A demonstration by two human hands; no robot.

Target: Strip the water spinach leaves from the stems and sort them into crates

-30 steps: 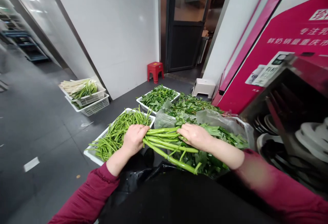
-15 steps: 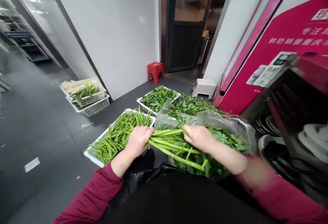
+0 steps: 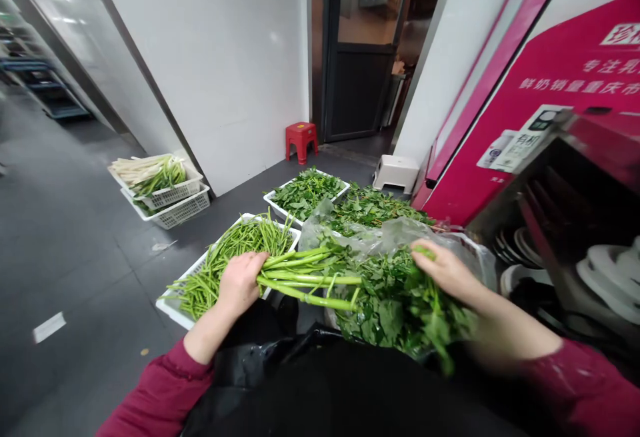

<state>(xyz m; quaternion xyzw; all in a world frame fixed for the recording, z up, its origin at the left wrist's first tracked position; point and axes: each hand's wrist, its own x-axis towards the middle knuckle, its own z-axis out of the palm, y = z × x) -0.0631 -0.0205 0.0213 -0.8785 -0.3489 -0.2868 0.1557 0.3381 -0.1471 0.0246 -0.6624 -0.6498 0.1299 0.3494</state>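
My left hand point(image 3: 241, 282) is closed around a bunch of long green vegetable stems point(image 3: 310, 280), whose cut ends point right. My right hand point(image 3: 443, 267), apart from that bunch, grips a handful of leafy tops point(image 3: 436, 320) that hang down from it, partly blurred. Under and beside it lies a heap of the same leafy greens point(image 3: 383, 310) in a clear plastic bag point(image 3: 400, 232). To the left, below the bunch, a white basket point(image 3: 173, 308) holds many bare stems point(image 3: 235, 247).
Behind, another white basket point(image 3: 273, 202) holds leaves, with more greens point(image 3: 375, 205) beside it. Stacked baskets point(image 3: 187, 209) of scallion-like vegetables stand left. A red stool point(image 3: 301, 137) and a white stool point(image 3: 396, 172) are near the doorway; plates point(image 3: 520, 247) are at right.
My hands have moved apart: the right went right and came away with leafy tops, while the left shifted left with the stems.
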